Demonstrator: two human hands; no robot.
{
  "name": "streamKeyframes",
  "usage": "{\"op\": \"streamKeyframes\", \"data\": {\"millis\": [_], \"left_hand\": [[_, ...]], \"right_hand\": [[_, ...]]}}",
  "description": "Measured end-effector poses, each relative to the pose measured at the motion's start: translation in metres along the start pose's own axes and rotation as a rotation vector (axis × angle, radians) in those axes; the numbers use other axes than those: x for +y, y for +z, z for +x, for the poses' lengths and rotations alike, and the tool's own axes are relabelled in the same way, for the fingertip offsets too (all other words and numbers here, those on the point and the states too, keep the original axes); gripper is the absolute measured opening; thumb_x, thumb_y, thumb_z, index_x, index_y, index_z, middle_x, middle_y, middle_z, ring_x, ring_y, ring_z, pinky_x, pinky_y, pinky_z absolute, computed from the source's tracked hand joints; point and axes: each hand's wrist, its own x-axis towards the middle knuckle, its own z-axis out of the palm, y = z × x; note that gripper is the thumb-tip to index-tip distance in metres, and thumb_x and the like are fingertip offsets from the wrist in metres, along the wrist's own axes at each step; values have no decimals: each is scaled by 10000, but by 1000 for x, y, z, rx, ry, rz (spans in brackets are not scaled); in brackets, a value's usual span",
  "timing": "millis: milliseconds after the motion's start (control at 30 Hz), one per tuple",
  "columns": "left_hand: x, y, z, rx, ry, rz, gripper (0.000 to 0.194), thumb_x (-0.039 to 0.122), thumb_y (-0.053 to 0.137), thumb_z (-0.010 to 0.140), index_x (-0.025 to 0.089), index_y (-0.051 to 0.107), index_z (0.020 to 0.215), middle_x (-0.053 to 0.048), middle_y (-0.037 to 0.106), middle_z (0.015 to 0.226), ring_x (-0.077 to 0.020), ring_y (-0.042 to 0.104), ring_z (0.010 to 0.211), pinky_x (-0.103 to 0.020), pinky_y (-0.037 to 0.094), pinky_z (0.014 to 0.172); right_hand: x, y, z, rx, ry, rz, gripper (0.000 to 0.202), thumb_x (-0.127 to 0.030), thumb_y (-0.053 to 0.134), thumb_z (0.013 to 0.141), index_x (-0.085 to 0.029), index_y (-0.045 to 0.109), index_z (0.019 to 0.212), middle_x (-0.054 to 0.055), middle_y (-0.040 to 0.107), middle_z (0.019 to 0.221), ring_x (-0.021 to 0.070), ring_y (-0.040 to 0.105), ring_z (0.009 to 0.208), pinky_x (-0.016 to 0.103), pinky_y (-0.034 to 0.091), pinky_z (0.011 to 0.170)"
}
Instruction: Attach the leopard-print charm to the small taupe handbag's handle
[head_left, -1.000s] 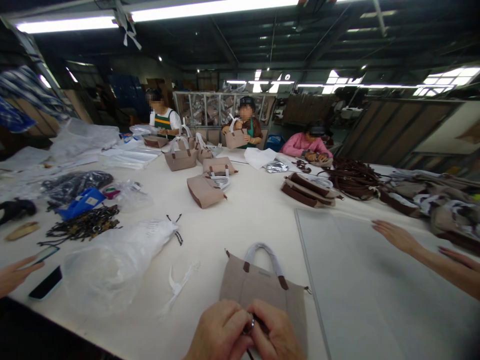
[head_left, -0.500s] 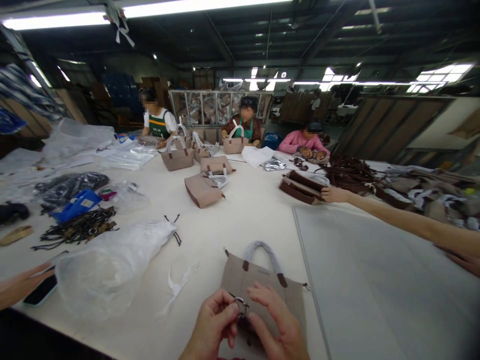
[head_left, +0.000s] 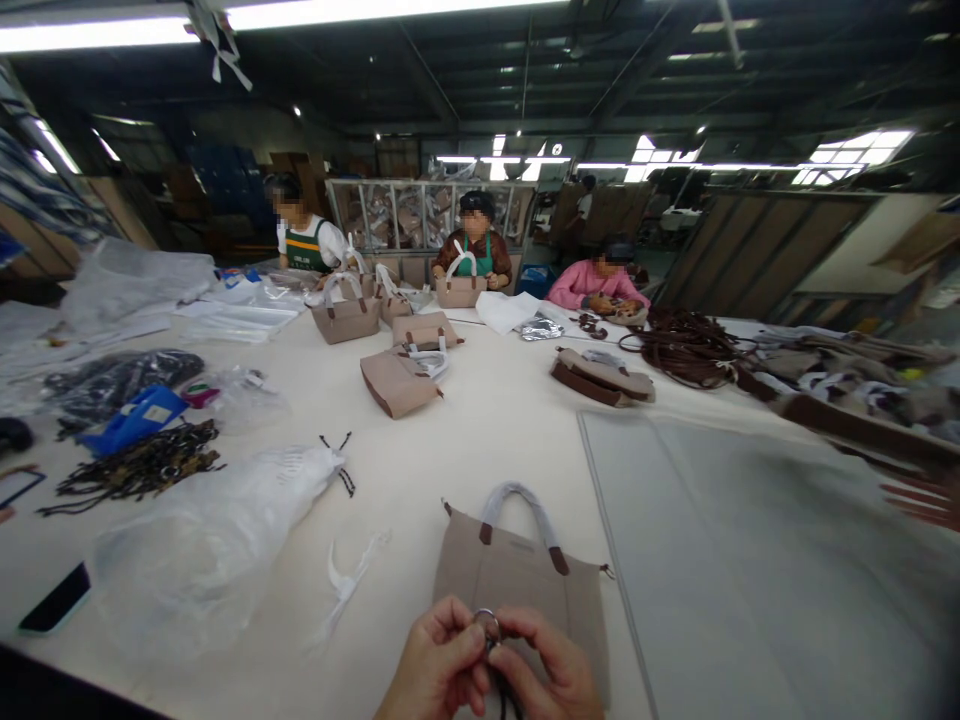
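Note:
A small metal ring with dark cord hanging under it is pinched between my hands at the bottom centre. My left hand grips its left side with thumb and forefinger. On the other side, the fingertips of my right hand are closed on the ring or the piece below it; the exact hold is partly hidden. Beneath and behind both hands lies a beige handbag, flat on the table. Its wrapped handle with brown leather ends points away from me.
A clear plastic bag and a phone lie left. Black cords sit beyond them near a blue holder. A grey board covers the right. More bags and several co-workers are across the table.
My right fingers, spread before, have closed in at the ring. The co-worker's hand at right has left the brown-and-beige bag. At left, another hand has drawn away from the phone.

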Motion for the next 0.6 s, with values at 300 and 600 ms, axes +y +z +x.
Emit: {"op": "streamKeyframes", "data": {"millis": [300, 600], "left_hand": [[-19, -8, 5, -30, -62, 99, 588, 583, 855, 520, 204, 430, 663, 54, 550, 408, -64, 430, 297, -145, 315, 325], [13, 14, -8, -180, -84, 342, 539, 670, 690, 692, 138, 610, 703, 6, 559, 545, -71, 473, 418, -182, 351, 418]], "right_hand": [[3, 1, -10, -3, 188, 186, 253, -451, 621, 853, -221, 719, 895, 37, 751, 773, 189, 692, 722, 270, 542, 688], [5, -19, -5, -148, 370, 640, 205, -418, 718, 799, -218, 693, 832, 10, 734, 757, 152, 663, 702, 269, 510, 694]]}}
